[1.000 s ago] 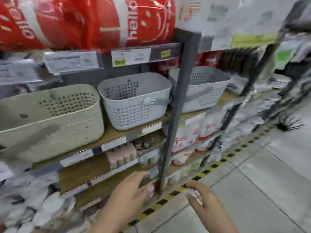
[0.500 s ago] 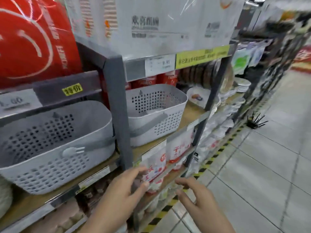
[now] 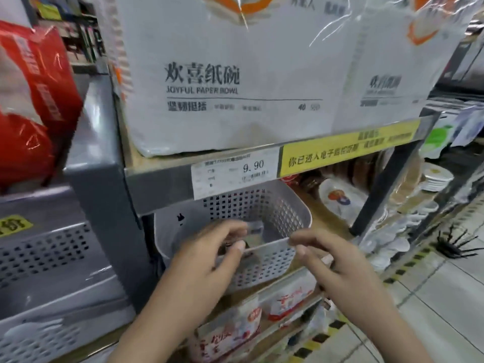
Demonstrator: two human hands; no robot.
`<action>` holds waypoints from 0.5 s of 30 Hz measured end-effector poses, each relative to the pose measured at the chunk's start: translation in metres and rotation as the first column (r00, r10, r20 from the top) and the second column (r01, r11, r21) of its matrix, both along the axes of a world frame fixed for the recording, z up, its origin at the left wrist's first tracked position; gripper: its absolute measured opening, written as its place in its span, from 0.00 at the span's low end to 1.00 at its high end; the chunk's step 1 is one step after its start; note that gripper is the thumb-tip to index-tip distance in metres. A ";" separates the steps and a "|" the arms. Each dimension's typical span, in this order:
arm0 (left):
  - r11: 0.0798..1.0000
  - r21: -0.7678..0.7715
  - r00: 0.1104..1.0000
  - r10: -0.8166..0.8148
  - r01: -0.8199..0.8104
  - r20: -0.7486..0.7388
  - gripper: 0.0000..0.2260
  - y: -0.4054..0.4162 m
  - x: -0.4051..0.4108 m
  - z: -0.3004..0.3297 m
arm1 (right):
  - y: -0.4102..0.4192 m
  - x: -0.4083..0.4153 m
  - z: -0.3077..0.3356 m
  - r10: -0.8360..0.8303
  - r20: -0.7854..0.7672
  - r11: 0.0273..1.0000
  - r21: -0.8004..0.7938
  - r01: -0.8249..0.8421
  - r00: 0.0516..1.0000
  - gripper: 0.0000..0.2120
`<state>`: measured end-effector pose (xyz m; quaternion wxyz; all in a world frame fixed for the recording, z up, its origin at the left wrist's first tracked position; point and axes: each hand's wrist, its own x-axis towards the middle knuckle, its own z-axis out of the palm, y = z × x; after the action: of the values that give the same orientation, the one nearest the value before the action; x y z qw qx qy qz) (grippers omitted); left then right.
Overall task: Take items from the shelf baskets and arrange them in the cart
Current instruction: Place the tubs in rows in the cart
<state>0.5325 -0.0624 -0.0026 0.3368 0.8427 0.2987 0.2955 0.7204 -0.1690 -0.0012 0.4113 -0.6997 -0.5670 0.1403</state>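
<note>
A grey perforated basket [image 3: 277,216] stands on the middle shelf under the 9.90 price tag. My left hand [image 3: 207,260] reaches over its front rim, fingers curled inside and thumb on the outside wall. A small blurred item [image 3: 254,233] lies inside, just past those fingers. My right hand [image 3: 330,263] is at the basket's front right corner, its fairly straight fingertips touching the rim. No cart is in view.
A second grey basket [image 3: 52,260] sits at the left behind the grey shelf post [image 3: 104,205]. White paper-bowl packs [image 3: 230,82] fill the shelf above. Plates [image 3: 337,197] stand to the right, bagged goods [image 3: 285,299] below. The tiled aisle floor [image 3: 445,297] is at the right.
The view has swung right and closer, from the left baskets to this basket. Both hands have risen from below the shelf edge up to its front rim.
</note>
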 end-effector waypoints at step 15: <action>0.978 -0.146 0.406 -0.074 -0.149 -0.911 0.18 0.117 0.101 -0.021 | 0.229 0.059 -0.041 0.793 0.498 0.572 -0.806 -0.150 0.351 0.22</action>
<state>0.6339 0.0544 -0.0234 0.1975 0.8210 0.4809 -0.2359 0.7797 0.0599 -0.0423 -0.2425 -0.5513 -0.7927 0.0944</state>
